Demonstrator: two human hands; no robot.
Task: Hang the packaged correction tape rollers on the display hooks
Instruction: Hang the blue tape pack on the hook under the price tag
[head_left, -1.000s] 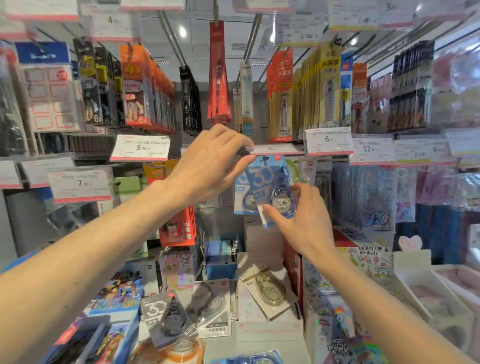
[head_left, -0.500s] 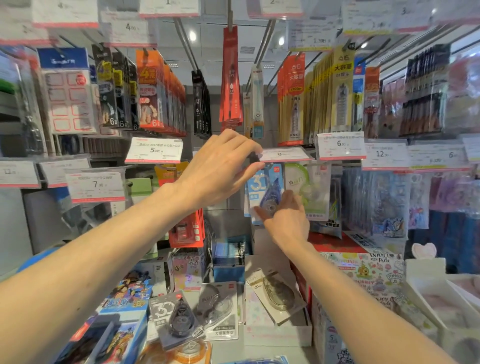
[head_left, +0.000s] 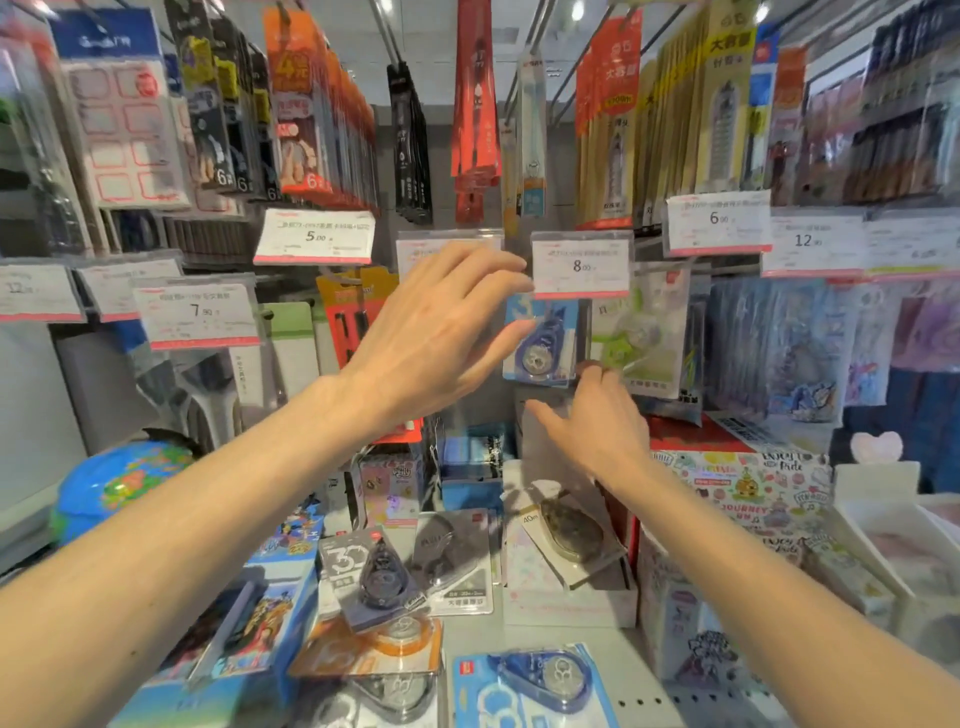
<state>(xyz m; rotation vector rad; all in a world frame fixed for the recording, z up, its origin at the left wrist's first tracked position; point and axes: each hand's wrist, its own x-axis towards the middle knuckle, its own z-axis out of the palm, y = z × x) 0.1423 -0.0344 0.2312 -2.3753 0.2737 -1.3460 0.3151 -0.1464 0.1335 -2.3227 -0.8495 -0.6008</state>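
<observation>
Closest to me, on the counter (head_left: 675, 701), lie the packs not yet hung: a blue correction tape pack (head_left: 535, 680) at the front edge, an orange one (head_left: 374, 649) to its left, a dark grey pack (head_left: 371, 577) leaning on it, and a clear-cased roller (head_left: 569, 530) propped on a white box further in. (I judge most of the job is still ahead, then.)

Above those, my right hand (head_left: 597, 426) is relaxed, fingers loose, gripping nothing; its fingertips sit just under the bottom edge of the hanging pack, though I cannot tell whether they touch it. My left hand (head_left: 441, 332) is raised and spread, also empty, its fingers near the price tag (head_left: 581, 265) marked 8.

Beyond both hands, the hung blue pack (head_left: 543, 338) dangles below that tag, beside a green-printed pack (head_left: 641, 332) on the neighbouring hook. The hook itself is hidden behind the tag.

So this one looks placed, and I judge the step in hand is letting go. Next I need to drop a hand to the counter, pick up another pack by its card, and line its punched hole up with the hook tip.
</observation>
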